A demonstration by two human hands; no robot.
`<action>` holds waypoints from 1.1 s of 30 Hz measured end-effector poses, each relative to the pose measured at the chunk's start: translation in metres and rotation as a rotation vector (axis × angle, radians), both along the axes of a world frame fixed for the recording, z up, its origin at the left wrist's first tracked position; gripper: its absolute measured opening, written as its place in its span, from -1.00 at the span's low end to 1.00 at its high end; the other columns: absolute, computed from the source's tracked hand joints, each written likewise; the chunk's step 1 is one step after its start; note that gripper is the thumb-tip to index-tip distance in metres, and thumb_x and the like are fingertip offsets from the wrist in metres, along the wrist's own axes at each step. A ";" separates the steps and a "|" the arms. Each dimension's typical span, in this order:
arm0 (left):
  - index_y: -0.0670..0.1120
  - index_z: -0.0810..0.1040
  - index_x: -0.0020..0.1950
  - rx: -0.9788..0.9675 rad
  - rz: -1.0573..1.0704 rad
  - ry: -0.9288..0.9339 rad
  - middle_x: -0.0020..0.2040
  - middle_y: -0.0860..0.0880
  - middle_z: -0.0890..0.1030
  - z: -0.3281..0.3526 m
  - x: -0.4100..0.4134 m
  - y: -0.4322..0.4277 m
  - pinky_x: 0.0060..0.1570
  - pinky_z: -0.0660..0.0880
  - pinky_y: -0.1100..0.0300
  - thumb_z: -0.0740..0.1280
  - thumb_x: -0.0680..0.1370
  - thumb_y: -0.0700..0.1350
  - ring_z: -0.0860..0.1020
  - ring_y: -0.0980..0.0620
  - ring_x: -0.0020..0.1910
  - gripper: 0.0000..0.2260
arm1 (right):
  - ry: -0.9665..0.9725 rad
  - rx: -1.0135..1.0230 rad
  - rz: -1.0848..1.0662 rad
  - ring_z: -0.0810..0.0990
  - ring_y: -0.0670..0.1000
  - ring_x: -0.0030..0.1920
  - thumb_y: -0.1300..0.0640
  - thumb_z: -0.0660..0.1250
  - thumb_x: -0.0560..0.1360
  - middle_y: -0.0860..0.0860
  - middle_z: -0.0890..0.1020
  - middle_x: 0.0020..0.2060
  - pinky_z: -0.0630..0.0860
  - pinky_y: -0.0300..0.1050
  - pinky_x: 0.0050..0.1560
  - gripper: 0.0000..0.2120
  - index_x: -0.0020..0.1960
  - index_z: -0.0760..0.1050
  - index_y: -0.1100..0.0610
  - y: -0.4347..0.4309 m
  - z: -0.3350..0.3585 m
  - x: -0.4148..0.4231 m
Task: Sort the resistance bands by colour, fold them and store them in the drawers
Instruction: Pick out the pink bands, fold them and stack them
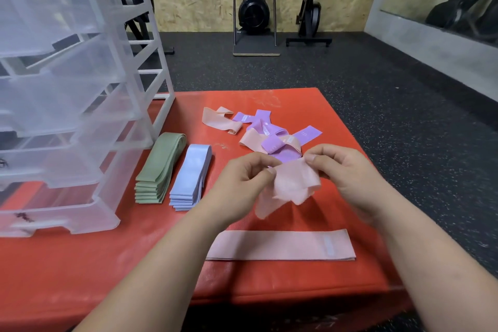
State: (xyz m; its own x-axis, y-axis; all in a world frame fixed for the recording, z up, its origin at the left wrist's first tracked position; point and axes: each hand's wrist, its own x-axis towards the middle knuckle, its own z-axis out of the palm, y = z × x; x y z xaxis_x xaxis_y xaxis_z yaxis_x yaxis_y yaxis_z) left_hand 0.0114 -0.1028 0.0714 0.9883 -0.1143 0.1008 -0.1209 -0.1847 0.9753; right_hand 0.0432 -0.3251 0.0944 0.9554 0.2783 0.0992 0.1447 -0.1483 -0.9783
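Both hands hold one pink band (289, 186) up over the red mat (80, 272). My left hand (242, 180) pinches its left edge and my right hand (342, 170) pinches its top right corner; the rest of the band hangs crumpled below. A flat pink band (280, 246) lies on the mat just under my hands. Behind them sits a loose heap of purple and pink bands (269, 137). To the left lie a stack of folded green bands (159, 170) and a stack of folded light-blue bands (188, 178).
A translucent plastic drawer tower (67, 94) stands on the mat's left side, its drawers partly pulled out. The mat's right edge drops to a dark speckled floor (377, 75). Exercise machines (254, 11) stand against the far wooden wall.
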 end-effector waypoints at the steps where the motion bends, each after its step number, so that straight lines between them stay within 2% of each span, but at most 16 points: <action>1: 0.06 0.71 0.11 -0.002 0.013 -0.022 -0.11 -0.22 0.65 0.000 0.001 0.001 -0.09 0.47 0.05 0.32 0.70 -0.18 0.52 0.02 -0.16 -0.81 | 0.006 0.025 0.007 0.56 -0.02 -0.12 0.21 0.33 0.66 0.06 0.67 -0.17 0.47 0.04 0.03 -0.85 -0.01 0.67 0.20 0.000 0.001 0.001; 4: 0.09 0.68 0.17 -0.046 0.074 -0.068 -0.22 -0.12 0.48 0.000 0.002 0.003 -0.20 0.41 0.18 0.30 0.72 -0.19 0.44 0.03 -0.22 -0.78 | 0.003 0.066 0.010 0.63 0.04 0.01 0.21 0.37 0.64 0.17 0.74 0.04 0.52 0.21 0.19 -0.85 0.11 0.70 0.17 -0.005 0.003 0.002; 6: 0.05 0.66 0.23 -0.077 0.101 -0.068 -0.24 -0.07 0.45 0.002 0.001 0.003 -0.26 0.41 0.30 0.29 0.72 -0.21 0.44 0.05 -0.23 -0.78 | 0.011 0.095 0.011 0.64 0.02 0.01 0.24 0.36 0.64 0.13 0.75 0.04 0.53 0.15 0.19 -0.81 0.16 0.72 0.10 -0.008 0.005 0.002; 7: 0.06 0.65 0.24 -0.066 0.113 -0.070 -0.21 -0.02 0.50 0.002 0.001 0.004 -0.24 0.43 0.33 0.30 0.71 -0.20 0.46 0.07 -0.22 -0.78 | 0.014 0.112 0.020 0.65 0.00 -0.01 0.25 0.34 0.64 0.11 0.75 0.02 0.55 0.09 0.18 -0.79 0.17 0.71 0.09 -0.009 0.006 0.002; 9: 0.11 0.63 0.26 -0.006 0.138 -0.085 -0.06 0.11 0.64 -0.003 0.003 0.005 -0.13 0.48 0.30 0.33 0.69 -0.17 0.56 0.15 -0.12 -0.77 | 0.003 0.130 0.042 0.63 -0.02 -0.01 0.28 0.31 0.66 0.02 0.73 -0.07 0.54 0.03 0.19 -0.75 0.21 0.70 0.08 -0.010 0.006 0.002; 12: 0.13 0.60 0.28 0.130 0.186 -0.165 0.19 0.18 0.65 -0.008 0.003 0.001 0.11 0.55 0.21 0.40 0.65 -0.15 0.60 0.22 0.16 -0.74 | -0.053 0.130 0.066 0.59 -0.02 -0.03 0.31 0.28 0.66 -0.06 0.64 -0.16 0.53 -0.01 0.21 -0.72 0.22 0.68 0.07 -0.009 0.006 0.002; 14: 0.12 0.63 0.24 0.128 0.196 -0.184 0.18 0.16 0.66 -0.006 0.002 -0.003 0.05 0.56 0.25 0.42 0.65 -0.11 0.61 0.20 0.10 -0.80 | -0.098 0.105 0.077 0.57 -0.07 -0.06 0.35 0.27 0.66 -0.07 0.63 -0.15 0.52 -0.18 0.13 -0.71 0.21 0.66 0.06 -0.005 0.007 0.000; 16: 0.12 0.66 0.20 0.085 0.151 -0.173 0.07 0.10 0.71 -0.003 -0.001 -0.010 0.02 0.60 0.15 0.41 0.66 -0.04 0.65 0.10 0.01 -0.87 | -0.131 0.075 0.100 0.55 -0.10 -0.06 0.36 0.26 0.66 -0.04 0.63 -0.12 0.49 -0.26 0.06 -0.71 0.21 0.65 0.07 -0.001 0.009 -0.003; 18: 0.11 0.65 0.24 0.019 0.078 -0.137 -0.01 0.02 0.73 -0.002 -0.003 -0.014 0.12 0.61 -0.10 0.42 0.64 -0.01 0.68 -0.06 0.01 -0.83 | -0.154 0.030 0.127 0.56 -0.07 -0.05 0.35 0.27 0.66 0.04 0.62 -0.10 0.49 -0.23 0.07 -0.74 0.22 0.63 0.10 0.003 0.008 -0.005; 20: 0.07 0.61 0.29 -0.040 0.026 -0.113 -0.07 -0.03 0.74 -0.001 -0.005 -0.017 0.13 0.61 -0.21 0.46 0.62 -0.10 0.70 -0.15 -0.03 -0.75 | -0.164 -0.022 0.149 0.58 -0.02 -0.07 0.34 0.29 0.66 0.12 0.61 -0.14 0.51 -0.15 0.06 -0.77 0.22 0.62 0.11 0.005 0.007 -0.005; 22: 0.04 0.60 0.31 -0.087 0.013 -0.094 -0.11 -0.07 0.74 0.000 -0.003 -0.016 0.05 0.63 -0.18 0.47 0.61 -0.21 0.69 -0.15 -0.12 -0.70 | -0.185 -0.081 0.146 0.57 -0.01 -0.11 0.32 0.31 0.66 0.09 0.60 -0.17 0.51 -0.09 0.02 -0.79 0.20 0.61 0.09 0.006 0.006 -0.004; 25: -0.01 0.62 0.28 -0.212 0.045 -0.053 -0.14 -0.16 0.70 0.004 -0.001 -0.013 -0.06 0.61 0.03 0.46 0.60 -0.29 0.65 -0.06 -0.17 -0.70 | -0.258 -0.194 0.101 0.61 -0.06 -0.09 0.28 0.37 0.63 -0.01 0.64 -0.12 0.53 -0.10 0.04 -0.76 0.16 0.62 -0.02 0.007 0.002 -0.002; 28: -0.04 0.68 0.19 -0.340 0.096 -0.014 -0.13 -0.17 0.65 0.008 0.000 -0.009 -0.01 0.66 0.06 0.46 0.61 -0.29 0.70 -0.05 -0.10 -0.79 | -0.437 -0.359 -0.028 0.64 -0.09 0.07 0.16 0.48 0.57 -0.17 0.62 0.03 0.58 -0.03 0.14 -0.77 0.14 0.63 -0.13 0.006 -0.002 0.001; 30: -0.10 0.71 0.17 -0.414 0.082 0.014 -0.03 -0.17 0.71 0.009 0.000 -0.006 0.04 0.66 0.07 0.42 0.63 -0.30 0.73 -0.09 -0.01 -0.82 | -0.438 -0.383 0.007 0.65 -0.06 0.07 0.00 0.53 0.52 -0.19 0.63 0.06 0.60 -0.02 0.10 -0.77 0.16 0.63 -0.13 0.009 -0.001 -0.003; 31: -0.14 0.70 0.19 -0.441 0.072 0.033 0.04 -0.21 0.73 0.009 0.001 -0.005 0.07 0.66 0.06 0.40 0.64 -0.31 0.73 -0.13 0.04 -0.83 | -0.427 -0.407 0.028 0.65 -0.07 0.07 -0.05 0.56 0.48 -0.20 0.65 0.06 0.60 -0.04 0.08 -0.71 0.18 0.64 -0.12 0.013 -0.003 -0.005; 33: -0.21 0.68 0.23 -0.463 0.049 0.063 0.06 -0.24 0.74 0.010 0.000 -0.004 0.11 0.66 0.05 0.37 0.66 -0.29 0.74 -0.17 0.06 -0.83 | -0.443 -0.443 0.021 0.67 -0.11 0.07 -0.01 0.59 0.46 -0.22 0.69 0.04 0.60 -0.05 0.08 -0.67 0.20 0.65 -0.09 0.021 -0.009 -0.008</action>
